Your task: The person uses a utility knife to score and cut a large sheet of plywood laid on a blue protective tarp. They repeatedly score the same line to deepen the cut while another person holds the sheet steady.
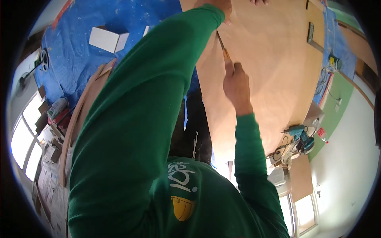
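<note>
My right hand is closed around the orange-brown handle of a narrow-bladed hand tool. Its thin dark blade slants up and left over a large wooden sheet, near the sheet's left edge. Whether it is a knife or a saw I cannot make out. At the top of the head view, my left hand reaches far forward over the same sheet, ahead of the blade's tip. Its fingers are mostly cut off by the frame. Another person's fingertips show at the sheet's far edge.
Blue tarp covers the left side, with a white box on it. Long wooden strips lie left of my arm. A metal-ended square rests at the sheet's right. A teal power drill and cables lie at the near right corner.
</note>
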A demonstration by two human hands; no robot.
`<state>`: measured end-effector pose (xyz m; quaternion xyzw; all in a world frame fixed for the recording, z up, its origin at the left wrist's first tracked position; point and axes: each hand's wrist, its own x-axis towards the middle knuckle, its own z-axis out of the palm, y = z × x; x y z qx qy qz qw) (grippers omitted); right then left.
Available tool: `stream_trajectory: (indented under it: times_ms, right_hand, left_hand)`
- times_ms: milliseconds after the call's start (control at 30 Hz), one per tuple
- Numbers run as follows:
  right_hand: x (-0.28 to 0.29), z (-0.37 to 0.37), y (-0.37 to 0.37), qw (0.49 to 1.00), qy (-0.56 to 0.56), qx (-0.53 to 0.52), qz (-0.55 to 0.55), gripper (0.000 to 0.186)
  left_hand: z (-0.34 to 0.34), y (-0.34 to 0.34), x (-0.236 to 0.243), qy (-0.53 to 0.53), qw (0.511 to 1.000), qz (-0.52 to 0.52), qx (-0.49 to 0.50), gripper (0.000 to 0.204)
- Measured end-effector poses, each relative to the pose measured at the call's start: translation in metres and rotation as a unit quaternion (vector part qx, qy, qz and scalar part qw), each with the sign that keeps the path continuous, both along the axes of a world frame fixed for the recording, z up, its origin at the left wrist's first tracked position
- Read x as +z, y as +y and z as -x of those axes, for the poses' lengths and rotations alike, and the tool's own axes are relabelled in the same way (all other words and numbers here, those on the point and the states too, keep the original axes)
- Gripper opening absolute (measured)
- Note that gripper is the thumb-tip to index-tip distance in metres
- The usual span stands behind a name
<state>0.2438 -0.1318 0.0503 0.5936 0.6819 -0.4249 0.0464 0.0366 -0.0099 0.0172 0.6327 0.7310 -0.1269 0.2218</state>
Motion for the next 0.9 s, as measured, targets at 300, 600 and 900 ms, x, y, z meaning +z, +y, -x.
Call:
stream_trajectory:
  times_ms: [300, 600, 900]
  right_hand:
    - [0.059, -0.036, -0.036, 0.997, -0.005, -0.032, 0.066, 0.031]
    - [-0.049, 0.012, 0.017, 0.996, 0.0, 0.044, -0.079, 0.029]
    - [0.018, -0.041, -0.036, 0.979, -0.003, 0.173, -0.108, 0.021]
  left_hand:
    - [0.003, -0.001, -0.016, 0.002, 1.0, -0.001, 0.024, 0.112]
    - [-0.006, 0.004, -0.02, -0.023, 0.999, -0.04, 0.02, 0.107]
    - [0.009, 0.002, -0.06, -0.007, 0.996, -0.051, 0.066, 0.097]
